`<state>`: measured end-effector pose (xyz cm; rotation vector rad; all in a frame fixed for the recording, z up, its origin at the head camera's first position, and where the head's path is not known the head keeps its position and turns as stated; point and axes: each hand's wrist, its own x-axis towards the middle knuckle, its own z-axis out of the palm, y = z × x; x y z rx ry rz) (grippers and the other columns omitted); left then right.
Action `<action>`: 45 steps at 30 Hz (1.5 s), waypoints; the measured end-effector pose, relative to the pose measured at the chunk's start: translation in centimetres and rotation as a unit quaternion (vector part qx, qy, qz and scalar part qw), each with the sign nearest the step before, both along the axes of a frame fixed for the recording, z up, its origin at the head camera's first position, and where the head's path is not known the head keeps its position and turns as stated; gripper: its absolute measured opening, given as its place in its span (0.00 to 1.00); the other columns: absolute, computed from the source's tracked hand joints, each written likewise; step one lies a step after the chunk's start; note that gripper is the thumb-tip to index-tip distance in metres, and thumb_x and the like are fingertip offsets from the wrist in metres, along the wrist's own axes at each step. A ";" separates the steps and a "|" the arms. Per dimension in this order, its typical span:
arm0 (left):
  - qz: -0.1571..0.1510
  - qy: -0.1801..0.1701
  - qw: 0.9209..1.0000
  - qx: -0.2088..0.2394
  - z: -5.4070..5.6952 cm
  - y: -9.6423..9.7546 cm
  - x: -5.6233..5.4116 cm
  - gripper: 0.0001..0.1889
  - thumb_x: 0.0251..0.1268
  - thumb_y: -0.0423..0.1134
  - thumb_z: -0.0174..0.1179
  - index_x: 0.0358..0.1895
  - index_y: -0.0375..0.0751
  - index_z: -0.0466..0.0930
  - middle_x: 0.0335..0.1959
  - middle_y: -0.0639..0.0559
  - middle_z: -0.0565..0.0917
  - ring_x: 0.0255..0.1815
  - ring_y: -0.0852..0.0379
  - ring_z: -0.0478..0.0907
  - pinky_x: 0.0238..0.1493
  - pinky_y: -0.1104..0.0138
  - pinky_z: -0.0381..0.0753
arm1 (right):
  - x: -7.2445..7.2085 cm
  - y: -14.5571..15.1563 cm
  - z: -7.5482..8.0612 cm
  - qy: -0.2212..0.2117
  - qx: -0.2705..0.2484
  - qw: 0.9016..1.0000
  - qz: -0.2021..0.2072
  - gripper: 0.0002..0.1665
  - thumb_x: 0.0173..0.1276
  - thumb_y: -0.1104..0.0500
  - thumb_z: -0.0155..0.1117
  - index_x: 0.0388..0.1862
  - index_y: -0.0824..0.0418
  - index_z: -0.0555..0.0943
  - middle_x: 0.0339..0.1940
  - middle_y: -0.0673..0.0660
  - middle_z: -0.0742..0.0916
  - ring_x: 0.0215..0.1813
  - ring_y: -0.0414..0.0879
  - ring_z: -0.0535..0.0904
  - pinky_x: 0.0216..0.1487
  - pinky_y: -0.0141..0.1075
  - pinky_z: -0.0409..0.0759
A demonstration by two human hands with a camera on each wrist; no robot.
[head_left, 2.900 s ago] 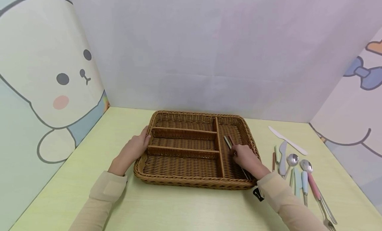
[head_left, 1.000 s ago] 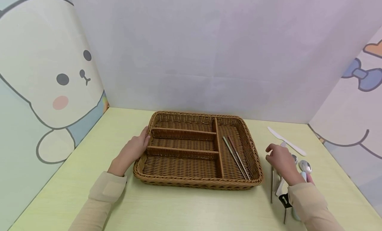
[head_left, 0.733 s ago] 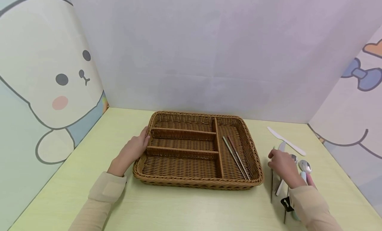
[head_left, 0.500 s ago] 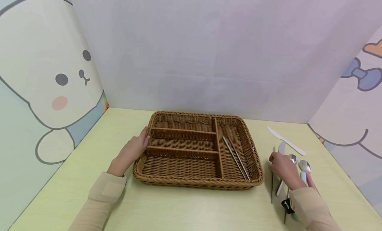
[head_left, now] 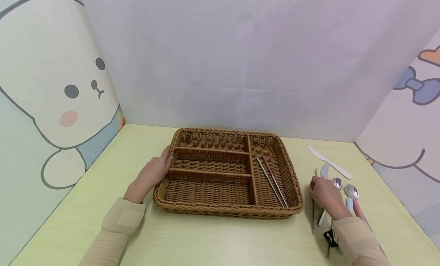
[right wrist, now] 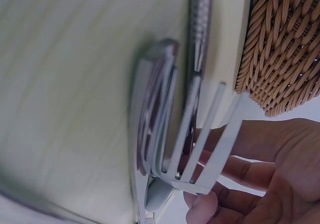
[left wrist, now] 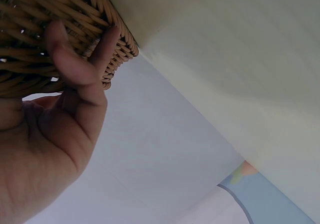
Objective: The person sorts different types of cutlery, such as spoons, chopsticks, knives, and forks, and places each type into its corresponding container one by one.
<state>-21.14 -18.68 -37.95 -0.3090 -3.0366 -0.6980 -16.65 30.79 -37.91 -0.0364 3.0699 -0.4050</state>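
The right hand [head_left: 326, 193] has let go of two chopsticks [head_left: 270, 182], which now lie in the right part of the basket [head_left: 223, 209], so that pair looks done. Its fingers bend down among the spoons [head_left: 351, 191] and fork [right wrist: 222, 151] on the table [head_left: 223, 243]; I can't tell if they pinch anything. The left hand [head_left: 154, 172] rests loosely against the basket's left side.

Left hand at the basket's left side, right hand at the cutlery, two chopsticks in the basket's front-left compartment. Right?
Wrong compartment: the head view shows the two chopsticks in the right-hand compartment of the basket. Left hand at its left side and right hand at the cutlery: correct.
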 end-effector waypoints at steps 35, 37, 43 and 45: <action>0.002 -0.001 1.000 -0.001 0.0 0.0 -0.1 0.28 0.74 0.41 0.37 0.70 0.29 0.46 0.09 0.53 0.64 0.07 0.60 0.57 0.12 0.67 0.61 | -0.2 -1.2 -0.5 0.008 -0.031 0.999 0.000 0.05 0.52 0.67 0.56 0.19 0.65 0.73 0.17 0.56 0.78 0.20 0.47 0.69 0.23 0.37 0.65; 0.003 -0.003 1.000 0.001 0.0 0.0 -0.1 0.28 0.74 0.41 0.37 0.70 0.29 0.45 0.08 0.53 0.64 0.07 0.60 0.57 0.11 0.67 0.61 | -0.3 -1.1 -0.5 0.002 -0.037 0.999 -0.004 0.02 0.50 0.67 0.57 0.20 0.66 0.75 0.19 0.57 0.79 0.21 0.48 0.71 0.23 0.38 0.67; 0.004 -0.006 1.000 0.002 -0.1 -0.1 -0.1 0.28 0.74 0.41 0.37 0.70 0.29 0.45 0.08 0.53 0.64 0.07 0.60 0.57 0.12 0.67 0.61 | -0.4 -1.0 -0.1 -0.002 -0.057 0.998 -0.006 0.03 0.48 0.67 0.59 0.23 0.67 0.76 0.22 0.59 0.80 0.21 0.47 0.71 0.22 0.37 0.67; 0.005 -0.006 1.000 0.001 -0.1 -0.1 -0.1 0.28 0.74 0.41 0.37 0.70 0.29 0.45 0.09 0.53 0.64 0.07 0.60 0.57 0.12 0.67 0.61 | -0.4 -1.1 0.2 -0.002 -0.063 0.998 -0.003 0.03 0.49 0.66 0.59 0.24 0.67 0.76 0.22 0.59 0.80 0.21 0.47 0.70 0.22 0.36 0.66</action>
